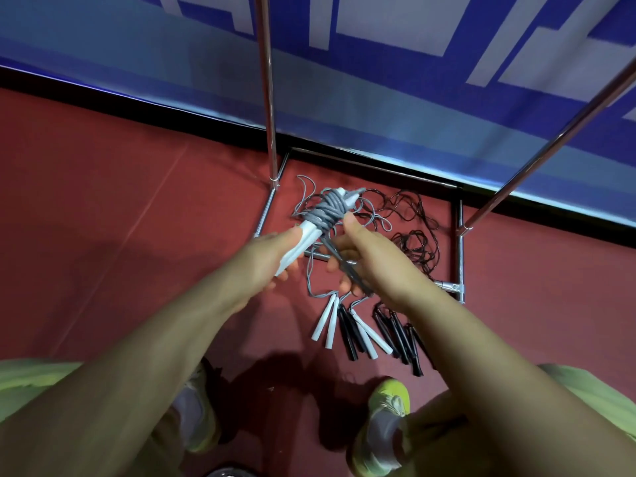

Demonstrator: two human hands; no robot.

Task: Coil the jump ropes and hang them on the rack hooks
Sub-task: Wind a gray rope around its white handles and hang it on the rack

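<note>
Left hand (275, 256) grips white handles (296, 247) | right hand (358, 256) pinches grey rope (330, 208) beside coil

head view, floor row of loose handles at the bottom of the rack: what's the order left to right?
Pair of white handles → black handles → second pair of white handles → cluster of black handles. The exact count within the black groups is hard to tell where they overlap.

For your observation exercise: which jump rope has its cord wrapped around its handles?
The grey rope with white handles, held by both hands; the others lie loose on the floor.
</note>
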